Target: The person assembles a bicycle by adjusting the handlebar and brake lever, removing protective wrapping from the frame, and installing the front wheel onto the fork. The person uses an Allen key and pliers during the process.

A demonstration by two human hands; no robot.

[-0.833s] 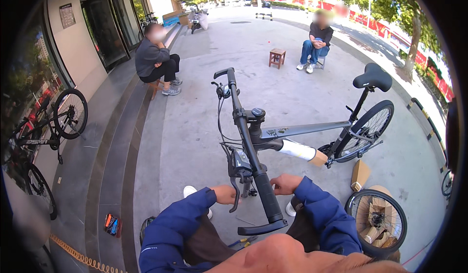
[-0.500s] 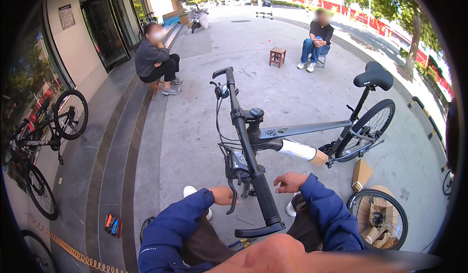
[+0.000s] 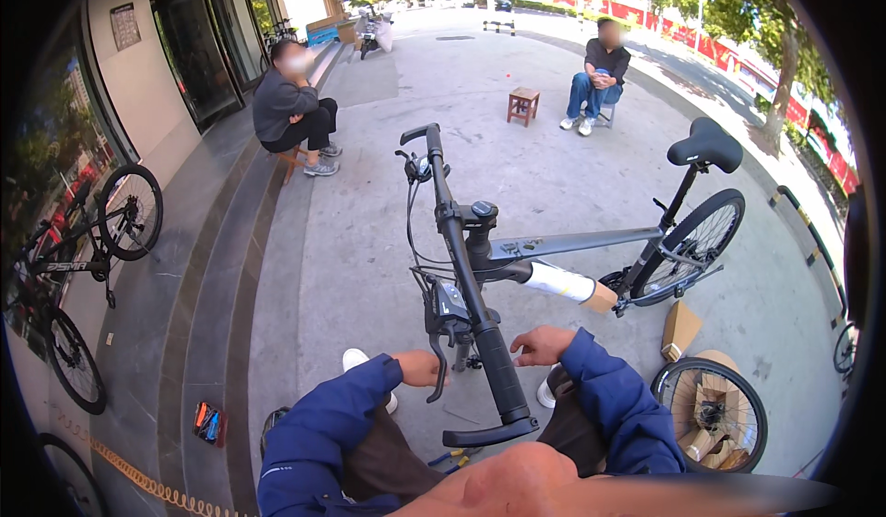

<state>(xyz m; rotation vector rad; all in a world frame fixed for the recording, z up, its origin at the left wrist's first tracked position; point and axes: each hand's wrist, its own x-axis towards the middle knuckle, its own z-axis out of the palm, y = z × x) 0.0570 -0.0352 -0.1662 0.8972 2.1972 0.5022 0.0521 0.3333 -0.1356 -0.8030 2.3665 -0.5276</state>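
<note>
A grey bicycle (image 3: 577, 243) without its front wheel stands before me, its handlebar (image 3: 472, 300) running from far left to near me. Behind the brake lever (image 3: 437, 369), my left hand (image 3: 417, 367) reaches toward the fork; its fingertips are hidden. On the other side of the handlebar grip (image 3: 503, 378), my right hand (image 3: 544, 344) has its fingers loosely bent and apart, pointing at the fork (image 3: 464, 351), with nothing visible in them. White wrapping (image 3: 561, 282) and cardboard (image 3: 603, 298) cover part of the down tube.
A loose wheel (image 3: 683, 452) with cardboard in it lies at right, near a cardboard piece (image 3: 681, 328). Pliers (image 3: 452, 457) lie below the handlebar. A tool box (image 3: 210, 422) and coiled hose (image 3: 138, 475) are at left by steps. Two people sit ahead, near a wooden stool (image 3: 522, 106).
My right hand has shifted slightly left toward the fork. The left hand stays almost where it was. The whole view has moved a little.
</note>
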